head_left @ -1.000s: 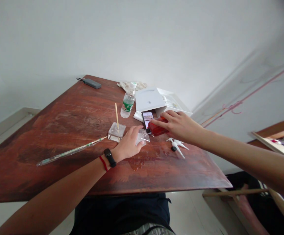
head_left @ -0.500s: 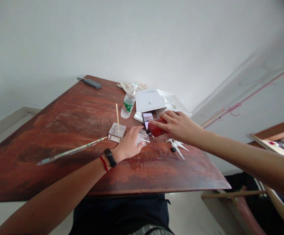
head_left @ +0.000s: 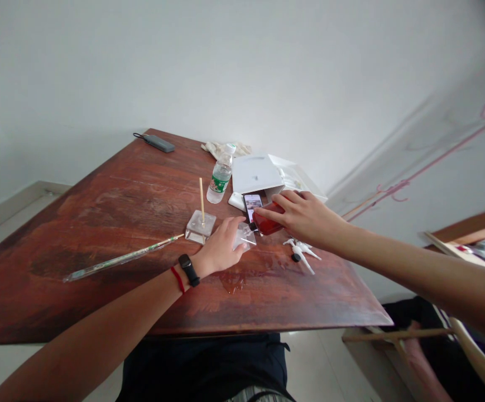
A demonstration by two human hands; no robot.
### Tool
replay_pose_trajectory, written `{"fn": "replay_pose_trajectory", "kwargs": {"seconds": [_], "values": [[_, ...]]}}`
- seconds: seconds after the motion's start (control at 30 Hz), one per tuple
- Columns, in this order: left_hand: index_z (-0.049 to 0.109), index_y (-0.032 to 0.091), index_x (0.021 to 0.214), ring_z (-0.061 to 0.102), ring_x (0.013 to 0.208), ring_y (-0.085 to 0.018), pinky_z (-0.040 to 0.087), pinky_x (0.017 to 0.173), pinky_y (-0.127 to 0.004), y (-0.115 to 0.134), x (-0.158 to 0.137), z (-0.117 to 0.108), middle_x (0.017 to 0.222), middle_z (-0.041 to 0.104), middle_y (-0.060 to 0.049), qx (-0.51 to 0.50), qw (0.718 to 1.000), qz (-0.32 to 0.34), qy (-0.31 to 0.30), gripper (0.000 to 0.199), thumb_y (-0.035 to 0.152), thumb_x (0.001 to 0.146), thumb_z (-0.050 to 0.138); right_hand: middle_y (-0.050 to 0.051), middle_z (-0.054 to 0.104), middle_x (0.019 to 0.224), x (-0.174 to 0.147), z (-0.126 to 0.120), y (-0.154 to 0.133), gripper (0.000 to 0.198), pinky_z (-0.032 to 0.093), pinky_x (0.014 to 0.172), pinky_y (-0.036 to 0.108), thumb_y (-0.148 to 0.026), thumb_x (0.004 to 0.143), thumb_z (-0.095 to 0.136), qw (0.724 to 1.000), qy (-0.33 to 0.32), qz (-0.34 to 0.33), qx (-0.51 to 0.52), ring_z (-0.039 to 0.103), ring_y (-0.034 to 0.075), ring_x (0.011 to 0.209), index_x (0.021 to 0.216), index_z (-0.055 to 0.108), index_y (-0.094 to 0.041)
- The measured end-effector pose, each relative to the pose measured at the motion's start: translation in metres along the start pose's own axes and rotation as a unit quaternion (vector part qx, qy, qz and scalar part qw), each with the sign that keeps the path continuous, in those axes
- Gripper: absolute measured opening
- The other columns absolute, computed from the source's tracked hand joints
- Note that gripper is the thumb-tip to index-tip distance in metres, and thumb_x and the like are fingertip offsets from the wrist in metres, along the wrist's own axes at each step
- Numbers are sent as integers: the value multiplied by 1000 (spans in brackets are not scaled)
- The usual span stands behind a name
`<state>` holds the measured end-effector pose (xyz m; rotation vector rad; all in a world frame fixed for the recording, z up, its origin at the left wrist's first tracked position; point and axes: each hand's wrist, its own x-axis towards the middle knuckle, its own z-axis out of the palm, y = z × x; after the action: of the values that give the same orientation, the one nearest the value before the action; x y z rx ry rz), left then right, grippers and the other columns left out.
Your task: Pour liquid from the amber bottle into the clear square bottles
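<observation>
My right hand (head_left: pixel 299 215) is wrapped round a bottle of red liquid (head_left: pixel 267 219), tipped sideways with its black neck pointing left. Under that neck lies a small clear plastic box (head_left: pixel 245 237), gripped by my left hand (head_left: pixel 222 244) at its left side; the fingers partly hide it. Left of this hand sits a clear block (head_left: pixel 200 223) with a wooden stick (head_left: pixel 201 198) standing upright in it. A phone (head_left: pixel 251 205) with a lit screen lies just behind the red bottle. Whether liquid is flowing is too small to tell.
A water bottle (head_left: pixel 220 177) stands behind the block. White boxes (head_left: pixel 255 172) and a cloth glove (head_left: pixel 215 149) lie at the back. White pump heads (head_left: pixel 301 255) lie right, wrapped sticks (head_left: pixel 120 259) left, a grey device (head_left: pixel 158 143) far left. A wet puddle (head_left: pixel 234 282) is in front.
The view has shifted very slightly. Both hands, the tilted red bottle and the clear box keep nearly the same positions.
</observation>
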<state>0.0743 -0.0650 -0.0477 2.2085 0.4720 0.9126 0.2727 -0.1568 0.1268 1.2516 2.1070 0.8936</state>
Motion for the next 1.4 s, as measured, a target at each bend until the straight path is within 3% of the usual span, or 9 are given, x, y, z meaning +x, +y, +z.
{"fn": "replay_pose_trajectory", "kwargs": {"seconds": [1.4], "values": [[42, 20, 157, 50, 150, -36, 40, 128, -60, -2, 1, -1, 156, 53, -20, 2, 1000, 5, 0, 71, 13, 91, 70, 13, 70, 130, 2, -7, -5, 64, 41, 91, 44, -18, 99, 68, 999, 40, -13, -28, 57, 33, 111, 158, 49, -33]]}}
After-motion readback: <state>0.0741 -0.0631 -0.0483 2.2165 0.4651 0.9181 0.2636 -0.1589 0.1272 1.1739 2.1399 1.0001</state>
